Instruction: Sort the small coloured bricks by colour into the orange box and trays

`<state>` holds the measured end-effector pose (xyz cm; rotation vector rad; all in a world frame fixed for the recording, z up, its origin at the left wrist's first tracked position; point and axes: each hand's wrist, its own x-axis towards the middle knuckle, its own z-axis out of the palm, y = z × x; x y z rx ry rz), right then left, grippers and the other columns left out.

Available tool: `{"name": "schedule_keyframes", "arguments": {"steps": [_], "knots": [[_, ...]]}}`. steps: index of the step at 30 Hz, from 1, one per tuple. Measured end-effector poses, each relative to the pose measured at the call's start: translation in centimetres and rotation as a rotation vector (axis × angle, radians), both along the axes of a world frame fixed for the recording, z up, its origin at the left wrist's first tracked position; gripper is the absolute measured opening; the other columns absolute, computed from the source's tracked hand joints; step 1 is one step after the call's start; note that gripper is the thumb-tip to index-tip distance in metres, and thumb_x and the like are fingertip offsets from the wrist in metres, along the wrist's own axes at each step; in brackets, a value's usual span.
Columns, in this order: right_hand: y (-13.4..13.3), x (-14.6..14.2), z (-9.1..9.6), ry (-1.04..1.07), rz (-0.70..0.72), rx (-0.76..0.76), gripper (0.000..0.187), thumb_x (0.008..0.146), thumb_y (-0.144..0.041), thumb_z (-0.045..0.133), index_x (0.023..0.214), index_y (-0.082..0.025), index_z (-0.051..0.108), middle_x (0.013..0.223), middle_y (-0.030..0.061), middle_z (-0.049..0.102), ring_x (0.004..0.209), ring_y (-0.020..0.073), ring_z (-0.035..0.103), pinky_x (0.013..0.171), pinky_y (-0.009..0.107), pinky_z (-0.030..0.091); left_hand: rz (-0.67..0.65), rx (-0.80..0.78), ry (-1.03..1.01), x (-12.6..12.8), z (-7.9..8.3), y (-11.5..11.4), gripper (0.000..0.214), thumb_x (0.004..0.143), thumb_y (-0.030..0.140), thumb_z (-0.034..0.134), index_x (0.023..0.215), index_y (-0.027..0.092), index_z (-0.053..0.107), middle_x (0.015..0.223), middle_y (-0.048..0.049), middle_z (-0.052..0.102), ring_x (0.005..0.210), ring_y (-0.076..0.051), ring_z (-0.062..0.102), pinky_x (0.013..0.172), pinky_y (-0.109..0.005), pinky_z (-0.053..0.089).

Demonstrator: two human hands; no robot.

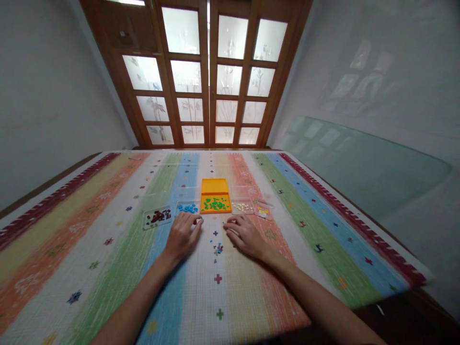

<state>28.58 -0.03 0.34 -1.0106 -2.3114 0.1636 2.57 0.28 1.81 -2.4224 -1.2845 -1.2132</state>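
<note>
My left hand (182,233) is just in front of the box of blue pieces, its thumb and index finger drawn together in a pinch. Whatever its fingertips hold is too small to make out. Across the gap, my right hand (245,235) lies low over the cloth with its fingers curled inward and closed. A tiny bluish speck shows at its fingertips, too small to name. Between the wrists, a small loose cluster of blue and dark pieces (218,248) lies on the cloth. Beyond both hands, an open yellow box (214,195) holds many green pieces (214,204).
Left of the yellow box stand clear boxes of dark red pieces (160,216) and blue pieces (187,208). On its right are boxes of cream pieces (242,207) and yellow pieces (263,211). A striped tablecloth (118,268) covers the table; paned wooden doors (209,96) stand behind.
</note>
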Motion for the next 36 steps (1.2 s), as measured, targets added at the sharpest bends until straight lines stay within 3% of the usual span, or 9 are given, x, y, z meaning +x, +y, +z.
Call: {"name": "schedule_keyframes", "arguments": {"steps": [4,8,16,21,24,31,36], "knots": [[0.1,0.1,-0.6,-0.063,0.017,0.032,0.025,0.099,-0.024,0.052,0.114,-0.018,0.071,0.115,0.0132,0.068,0.109,0.0271,0.055,0.097,0.048,0.046,0.191,0.003,0.016,-2.3,-0.4,1.6,0.022,0.1,0.032,0.049,0.098,0.019,0.068,0.08,-0.005,0.066,0.081,-0.024,0.058,0.079,-0.038,0.045],[0.0,0.0,-0.7,-0.072,0.02,-0.005,0.027,0.099,-0.024,0.052,0.117,-0.017,0.07,0.116,0.014,0.068,0.108,0.028,0.056,0.098,0.049,0.046,0.299,0.006,0.055,-3.5,-0.7,2.4,0.023,0.098,0.031,0.05,0.096,0.02,0.069,0.079,-0.0068,0.067,0.082,-0.027,0.058,0.076,-0.039,0.042],[0.0,-0.1,-0.5,-0.08,0.016,-0.005,0.028,0.1,-0.024,0.049,0.117,-0.014,0.069,0.116,0.0148,0.068,0.109,0.0277,0.056,0.098,0.048,0.046,0.342,-0.069,0.088,-4.3,-1.1,3.2,0.024,0.095,0.03,0.05,0.096,0.02,0.072,0.08,-0.0085,0.068,0.084,-0.029,0.058,0.074,-0.039,0.04],[0.0,-0.2,-0.4,-0.103,0.03,0.024,0.026,0.1,-0.025,0.051,0.115,-0.017,0.07,0.119,0.0145,0.067,0.109,0.0273,0.055,0.098,0.048,0.045,0.344,-0.021,0.065,-4.1,-0.6,2.4,0.022,0.093,0.025,0.051,0.098,0.019,0.071,0.079,-0.008,0.067,0.084,-0.029,0.058,0.075,-0.04,0.042],[0.1,-0.3,-0.5,-0.114,0.024,0.021,0.027,0.1,-0.026,0.05,0.116,-0.017,0.07,0.121,0.0144,0.067,0.108,0.027,0.057,0.098,0.048,0.044,0.26,0.0,0.051,-3.0,-0.3,1.5,0.02,0.093,0.021,0.051,0.099,0.018,0.07,0.079,-0.0072,0.067,0.083,-0.028,0.058,0.077,-0.041,0.044],[-0.4,-0.4,0.4,-0.017,0.058,-0.093,0.029,0.099,-0.024,0.052,0.119,-0.015,0.07,0.118,0.0138,0.071,0.11,0.0259,0.06,0.1,0.047,0.044,-0.15,-0.096,0.102,2.0,-0.3,-1.2,0.018,0.097,0.02,0.05,0.105,0.019,0.066,0.091,-0.0074,0.068,0.089,-0.024,0.06,0.082,-0.039,0.048],[-1.1,-0.5,1.8,0.124,0.164,-0.3,0.029,0.093,-0.022,0.062,0.12,-0.021,0.072,0.12,0.0098,0.072,0.111,0.0233,0.061,0.099,0.044,0.046,-0.243,-0.133,0.089,3.5,-0.7,-1.9,0.017,0.1,0.021,0.05,0.108,0.018,0.065,0.093,-0.0079,0.068,0.085,-0.022,0.06,0.077,-0.037,0.049]]}}
